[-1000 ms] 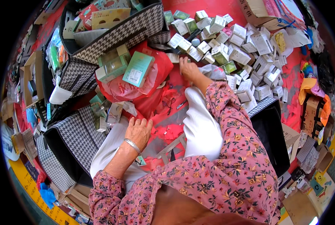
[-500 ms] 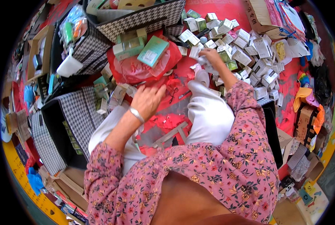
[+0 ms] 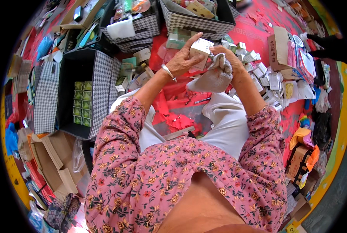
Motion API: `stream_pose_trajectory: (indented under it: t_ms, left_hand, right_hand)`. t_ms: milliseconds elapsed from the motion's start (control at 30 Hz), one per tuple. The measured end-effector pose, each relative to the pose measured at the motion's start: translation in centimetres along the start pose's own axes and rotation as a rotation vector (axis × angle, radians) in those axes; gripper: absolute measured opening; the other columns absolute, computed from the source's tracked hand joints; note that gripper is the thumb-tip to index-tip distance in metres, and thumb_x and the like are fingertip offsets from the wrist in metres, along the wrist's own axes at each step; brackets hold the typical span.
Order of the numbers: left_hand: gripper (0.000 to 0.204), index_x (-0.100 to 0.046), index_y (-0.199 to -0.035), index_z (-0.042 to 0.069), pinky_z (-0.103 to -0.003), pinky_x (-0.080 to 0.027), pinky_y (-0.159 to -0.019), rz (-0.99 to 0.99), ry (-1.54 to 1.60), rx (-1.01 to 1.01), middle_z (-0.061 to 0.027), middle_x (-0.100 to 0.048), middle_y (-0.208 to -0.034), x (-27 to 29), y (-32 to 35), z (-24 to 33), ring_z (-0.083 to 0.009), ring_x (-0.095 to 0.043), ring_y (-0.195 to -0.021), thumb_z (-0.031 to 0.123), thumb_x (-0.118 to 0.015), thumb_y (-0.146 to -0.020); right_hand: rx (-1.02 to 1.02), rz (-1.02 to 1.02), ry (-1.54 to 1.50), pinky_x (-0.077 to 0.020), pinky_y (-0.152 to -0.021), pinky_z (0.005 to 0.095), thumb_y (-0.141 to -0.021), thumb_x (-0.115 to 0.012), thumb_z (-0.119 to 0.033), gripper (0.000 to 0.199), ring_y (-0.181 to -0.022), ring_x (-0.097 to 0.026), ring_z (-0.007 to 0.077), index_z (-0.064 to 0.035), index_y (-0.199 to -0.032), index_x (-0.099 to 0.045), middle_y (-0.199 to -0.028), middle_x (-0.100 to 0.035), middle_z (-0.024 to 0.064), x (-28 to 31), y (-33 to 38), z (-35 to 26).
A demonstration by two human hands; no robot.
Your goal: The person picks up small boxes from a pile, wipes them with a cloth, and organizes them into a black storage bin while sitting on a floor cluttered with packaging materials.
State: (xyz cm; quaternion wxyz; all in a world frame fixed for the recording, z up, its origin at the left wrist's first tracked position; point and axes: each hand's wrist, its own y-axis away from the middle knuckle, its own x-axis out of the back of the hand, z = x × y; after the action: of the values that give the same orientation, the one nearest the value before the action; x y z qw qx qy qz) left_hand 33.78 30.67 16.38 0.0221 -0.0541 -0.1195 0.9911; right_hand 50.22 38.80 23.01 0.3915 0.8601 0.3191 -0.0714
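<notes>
In front of me, between my raised hands, is a small white box (image 3: 201,47). The fingers and thumb of my left hand (image 3: 182,61) are closed around its left side; a silver bangle circles that wrist. My right hand (image 3: 232,64) grips a grey cloth (image 3: 210,79), which hangs down below the box. Its fingertips touch the box's right edge. A heap of small white and green boxes (image 3: 275,81) lies beyond and to the right of my right hand. The pale green boxes (image 3: 176,40) just beyond my left hand are partly hidden.
A black-lined houndstooth storage bin (image 3: 107,83) at left holds rows of small green boxes (image 3: 82,104). Two more filled houndstooth bins (image 3: 198,24) (image 3: 142,29) stand at the back. A cardboard carton (image 3: 279,49) is at the back right. Torn red sheeting (image 3: 177,121) covers the floor between my legs.
My right hand has come back from the heap with the cloth. My left hand has moved up and right, and both now meet at a white box. The view has shifted.
</notes>
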Motion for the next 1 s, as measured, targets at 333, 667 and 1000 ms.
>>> stream_pose_trajectory:
  t_ms: [333,667,1000]
  left_hand:
    - [0.049,-0.040,-0.124,0.007,-0.044,-0.048,-0.083,0.300,0.809,0.439,-0.0112,-0.054,-0.113,3.1,2.0,1.1,-0.0252,-0.057,-0.099,0.045,-0.034,-0.092]
    - [0.045,-0.044,-0.119,0.009,-0.041,-0.050,-0.080,0.031,1.071,0.501,-0.0076,-0.057,-0.107,0.8,2.7,-0.9,-0.0225,-0.058,-0.097,0.044,-0.037,-0.091]
    - [0.086,-0.027,-0.133,0.007,-0.030,-0.048,-0.077,0.032,0.248,0.317,-0.0087,-0.054,-0.104,-0.2,2.1,1.1,-0.0144,-0.055,-0.088,0.020,-0.075,-0.064]
  right_hand:
    - [0.599,0.392,0.111,-0.0417,-0.040,0.0199,-0.085,-0.054,-0.031,0.030,-0.046,-0.053,0.0095,-0.0019,-0.085,-0.060,-0.062,-0.055,0.0028,-0.8,-0.8,0.3]
    - [1.415,0.406,1.107,-0.0439,-0.069,0.0352,-0.073,-0.066,-0.019,0.019,-0.077,-0.054,0.0287,-0.0063,-0.087,-0.060,-0.082,-0.055,0.0128,-5.7,-3.4,1.6]
    - [0.969,0.540,0.230,-0.0420,-0.048,0.0281,-0.079,-0.061,-0.018,0.019,-0.053,-0.052,0.0116,0.0006,-0.077,-0.061,-0.063,-0.059,0.0052,1.6,-4.3,-1.7]
